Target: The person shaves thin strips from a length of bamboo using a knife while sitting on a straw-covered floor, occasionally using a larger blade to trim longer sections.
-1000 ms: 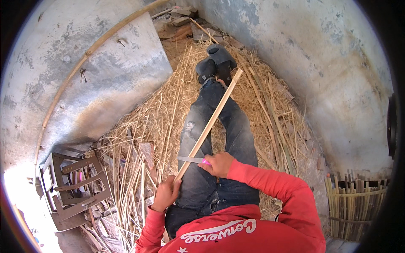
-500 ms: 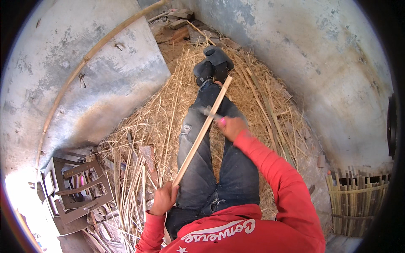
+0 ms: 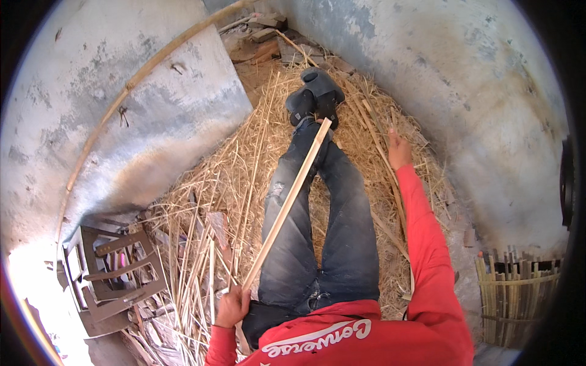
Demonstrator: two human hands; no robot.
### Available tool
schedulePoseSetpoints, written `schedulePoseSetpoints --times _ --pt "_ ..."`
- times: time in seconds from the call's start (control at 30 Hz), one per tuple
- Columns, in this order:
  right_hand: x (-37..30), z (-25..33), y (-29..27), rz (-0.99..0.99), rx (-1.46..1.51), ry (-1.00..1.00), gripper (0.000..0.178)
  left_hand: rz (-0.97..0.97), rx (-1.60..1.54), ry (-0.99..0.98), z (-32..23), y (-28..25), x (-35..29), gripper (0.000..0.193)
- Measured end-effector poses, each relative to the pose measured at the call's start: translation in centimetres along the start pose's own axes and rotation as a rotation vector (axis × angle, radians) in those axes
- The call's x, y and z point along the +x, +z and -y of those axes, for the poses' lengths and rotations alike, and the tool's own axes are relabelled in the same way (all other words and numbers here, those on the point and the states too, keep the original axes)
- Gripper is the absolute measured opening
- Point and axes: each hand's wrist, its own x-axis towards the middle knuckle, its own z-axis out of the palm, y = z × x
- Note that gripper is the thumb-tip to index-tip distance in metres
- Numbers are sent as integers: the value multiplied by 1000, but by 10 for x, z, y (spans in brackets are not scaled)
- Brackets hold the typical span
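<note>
A long pale bamboo strip [image 3: 288, 204] slants across my outstretched legs, its far end near my shoes. My left hand [image 3: 231, 306] is closed round the strip's near end, beside my left hip. Out to the right, over the straw and apart from the strip, my right hand [image 3: 400, 151] is closed on a knife [image 3: 392, 122]. Its blade points away from me and is hard to make out against the straw.
Straw and shavings [image 3: 235, 168] cover the floor around my legs. More bamboo strips [image 3: 183, 287] lie at left. A brown slatted frame [image 3: 122, 271] stands lower left, a bamboo basket [image 3: 519, 299] lower right. A curved pole [image 3: 131, 82] leans along the left wall.
My right hand has swung away from the strip, out to the right with the knife. My left hand keeps its hold, and the strip's far end has dropped slightly nearer.
</note>
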Motion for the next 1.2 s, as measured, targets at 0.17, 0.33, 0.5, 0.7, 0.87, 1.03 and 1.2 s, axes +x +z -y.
schedulePoseSetpoints --times 0.17,0.33,0.5,0.7,0.87,1.03,1.2 --pt "-61 27 21 140 271 -220 63 65 -41 -2 -25 -8 40 36" --pt "-92 57 47 372 381 -224 54 106 -9 64 -20 -16 65 36" --pt "-89 64 55 213 432 -211 49 92 0 55 -20 -22 71 46" --pt "-79 68 52 14 124 -283 50 57 65 75 -18 -18 70 46" --pt "-97 67 59 211 119 -183 56 -5 113 95 -12 -2 68 44" --pt "-109 67 53 315 133 -189 59 -32 90 132 -17 2 72 43" --pt "-169 93 47 651 148 -308 62 15 45 89 -41 8 93 45"
